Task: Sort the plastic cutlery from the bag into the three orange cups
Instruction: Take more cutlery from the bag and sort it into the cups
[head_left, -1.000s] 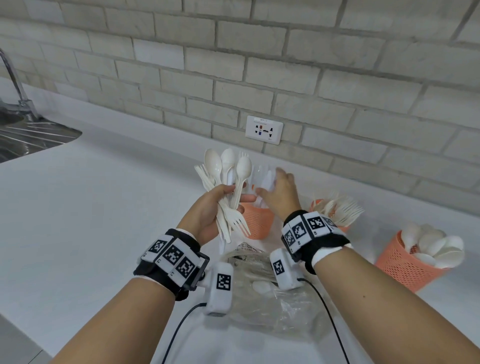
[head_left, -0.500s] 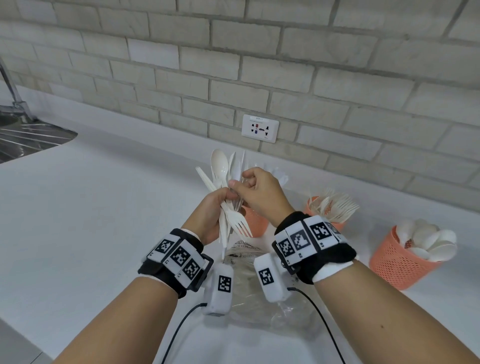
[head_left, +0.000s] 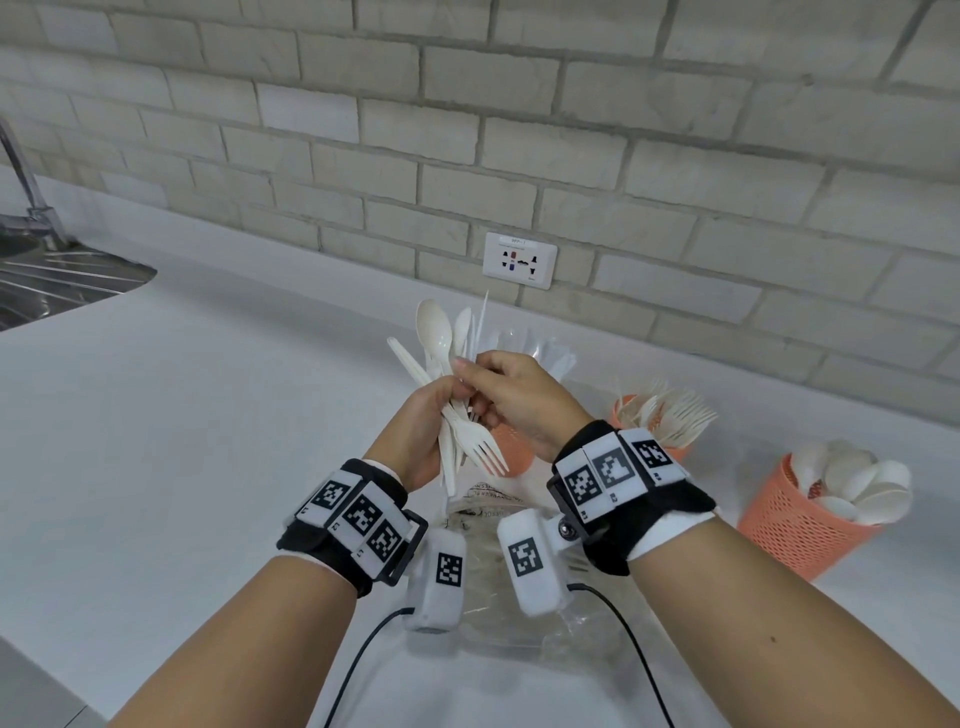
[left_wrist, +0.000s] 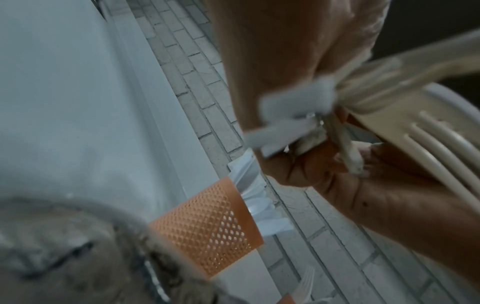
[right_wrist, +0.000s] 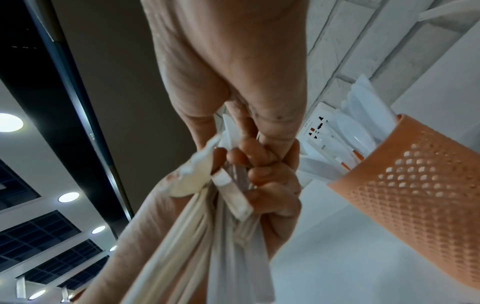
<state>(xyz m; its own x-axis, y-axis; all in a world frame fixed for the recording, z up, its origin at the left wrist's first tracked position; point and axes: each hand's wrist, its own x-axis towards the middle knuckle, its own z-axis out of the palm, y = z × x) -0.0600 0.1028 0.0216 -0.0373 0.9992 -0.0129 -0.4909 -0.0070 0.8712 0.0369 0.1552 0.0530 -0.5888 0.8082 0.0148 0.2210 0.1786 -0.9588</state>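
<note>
While both forearms reach forward over the white counter (head_left: 182, 415), the two hands meet above the clear plastic bag (head_left: 498, 582), which lies crumpled on the counter under the wrists. The left hand (head_left: 415, 436) is raised with its palm turned inward, fingers curled round a mixed bundle of cutlery (head_left: 452, 395): spoon bowls and a knife tip stand up above the fist, and a fork's tines point down below it. The right hand (head_left: 514, 395) comes in from the right, knuckles up and wrist bent slightly, with its thumb and fingertips pinched on pieces near the top of that same bundle; the right wrist view shows its fingers folded tightly around several white handles.

Three orange mesh cups stand along the back of the counter. The spoon cup (head_left: 800, 525) is at the far right, well apart from the hands. The fork cup (head_left: 623, 415) sits just behind the right wrist, largely hidden. The knife cup (head_left: 511, 447) is directly behind the hands, clear knives rising from it.
</note>
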